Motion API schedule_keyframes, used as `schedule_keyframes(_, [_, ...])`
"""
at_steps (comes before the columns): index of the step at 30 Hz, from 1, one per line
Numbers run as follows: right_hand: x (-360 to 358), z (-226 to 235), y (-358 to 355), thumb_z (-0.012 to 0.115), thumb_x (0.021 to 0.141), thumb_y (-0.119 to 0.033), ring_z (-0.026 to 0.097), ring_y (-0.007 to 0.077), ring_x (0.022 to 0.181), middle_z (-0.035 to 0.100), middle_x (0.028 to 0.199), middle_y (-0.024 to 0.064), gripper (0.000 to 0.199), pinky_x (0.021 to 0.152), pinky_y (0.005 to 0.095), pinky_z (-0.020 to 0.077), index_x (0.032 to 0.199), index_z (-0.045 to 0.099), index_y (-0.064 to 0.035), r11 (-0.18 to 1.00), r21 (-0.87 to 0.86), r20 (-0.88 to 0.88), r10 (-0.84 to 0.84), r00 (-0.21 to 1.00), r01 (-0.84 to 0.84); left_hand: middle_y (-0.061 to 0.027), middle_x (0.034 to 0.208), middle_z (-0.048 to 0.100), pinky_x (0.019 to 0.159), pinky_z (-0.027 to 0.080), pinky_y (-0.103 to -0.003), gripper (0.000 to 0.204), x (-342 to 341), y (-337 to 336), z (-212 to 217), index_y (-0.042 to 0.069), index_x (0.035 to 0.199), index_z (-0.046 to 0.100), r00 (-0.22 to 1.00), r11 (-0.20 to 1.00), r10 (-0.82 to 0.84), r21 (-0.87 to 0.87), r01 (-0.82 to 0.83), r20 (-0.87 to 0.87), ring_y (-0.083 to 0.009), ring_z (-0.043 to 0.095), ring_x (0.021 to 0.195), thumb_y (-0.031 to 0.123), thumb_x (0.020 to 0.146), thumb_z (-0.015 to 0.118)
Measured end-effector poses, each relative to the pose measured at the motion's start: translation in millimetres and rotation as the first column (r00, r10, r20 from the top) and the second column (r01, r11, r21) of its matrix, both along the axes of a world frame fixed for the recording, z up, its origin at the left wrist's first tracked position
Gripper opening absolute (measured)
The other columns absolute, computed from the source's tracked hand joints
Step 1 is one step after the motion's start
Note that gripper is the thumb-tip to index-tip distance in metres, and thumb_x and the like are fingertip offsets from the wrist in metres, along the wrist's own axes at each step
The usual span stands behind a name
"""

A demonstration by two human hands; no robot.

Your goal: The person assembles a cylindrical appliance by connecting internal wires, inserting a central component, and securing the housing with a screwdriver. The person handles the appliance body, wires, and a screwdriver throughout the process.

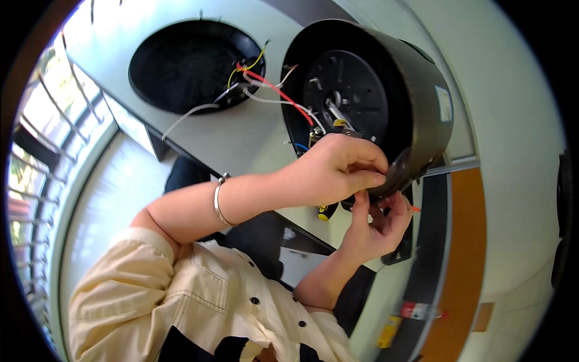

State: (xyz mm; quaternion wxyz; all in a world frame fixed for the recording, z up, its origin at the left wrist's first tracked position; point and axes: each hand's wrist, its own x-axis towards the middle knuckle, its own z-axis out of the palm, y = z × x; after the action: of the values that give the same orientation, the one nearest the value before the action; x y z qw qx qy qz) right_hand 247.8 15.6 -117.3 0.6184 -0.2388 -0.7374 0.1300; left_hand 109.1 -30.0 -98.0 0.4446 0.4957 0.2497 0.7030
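Note:
A dark cylindrical appliance housing [431, 108] lies on its side, its open end turned toward the left. Inside it a round black metal plate [356, 78] shows, with a bracket and wire ends near its middle. My left hand [344, 169], a silver bangle on its wrist, pinches at the housing's lower rim beside a dark curved part [399, 172]. Just below, my right hand [383, 226] has its fingers curled together under that part. What either hand's fingertips hold is hidden. A small red tip [416, 209] sticks out beyond the right fingers.
Left of the housing lies a round black base cover [181, 66] on the pale table [241, 142]. Red [277, 90], white and yellow wires run between the two. A yellow-and-black handle [327, 211] lies below my left wrist. A barred window [39, 169] is at far left.

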Motion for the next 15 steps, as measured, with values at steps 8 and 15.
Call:
schedule_keyframes(8, [1.2,-5.4,0.8,0.074,0.071,0.0,0.059,0.0168,0.073,0.057,0.088,0.0109,0.04,0.053,0.0212,0.0472,0.103,0.052,0.0074,0.998,0.015,-0.037,-0.063,0.997,0.064,-0.008,0.086,0.061,0.056,0.05,-0.025,0.019,-4.7,-2.1,-8.2,-0.005,0.103,0.058,0.998,0.998,-0.054,-0.012,0.054,0.044,-0.0116,0.062,0.071,-0.001,0.085,0.053])
schedule_keyframes(15, [-1.4,-7.7,3.9,0.071,0.072,0.002,0.058,0.0193,0.087,0.057,0.099,0.0119,0.036,0.078,0.0286,0.0485,0.102,0.051,0.0076,0.999,-0.006,-0.09,-0.04,0.995,0.04,-0.0108,0.077,0.064,0.057,0.05,-0.026,0.019,7.3,2.4,-24.3,-0.004,0.1,0.06,0.98,0.972,0.196,0.129,-0.197,0.02,-0.0148,0.064,0.067,-0.003,0.082,0.054])
